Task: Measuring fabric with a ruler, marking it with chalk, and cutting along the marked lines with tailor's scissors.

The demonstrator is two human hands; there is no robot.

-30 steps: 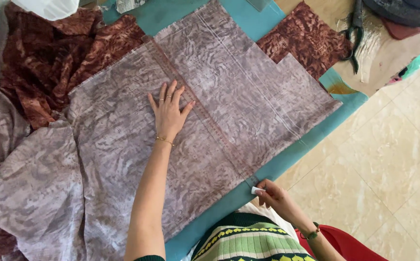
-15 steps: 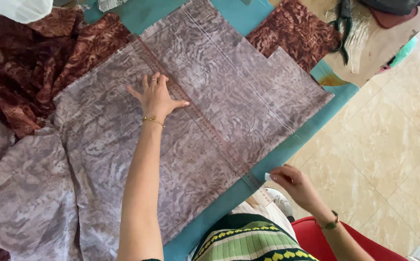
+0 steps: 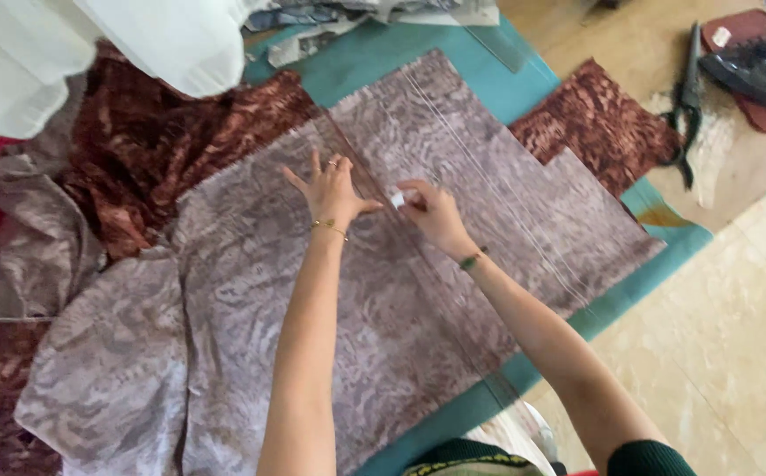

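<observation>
Spreading across the teal table (image 3: 480, 70) is the big grey-mauve patterned fabric (image 3: 312, 317), with darker brown cloth (image 3: 145, 150) bunched at its far-left edge. Left hand (image 3: 334, 189) lies flat and splayed on the fabric, grip released, steadying a clear ruler (image 3: 374, 189). Just beside it, the right hand (image 3: 436, 216) pinches a small white chalk (image 3: 398, 199) against the fabric.

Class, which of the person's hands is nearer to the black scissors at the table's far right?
Right. The right hand lies on the grey fabric, on the scissors' side; the left hand is farther away.
</observation>
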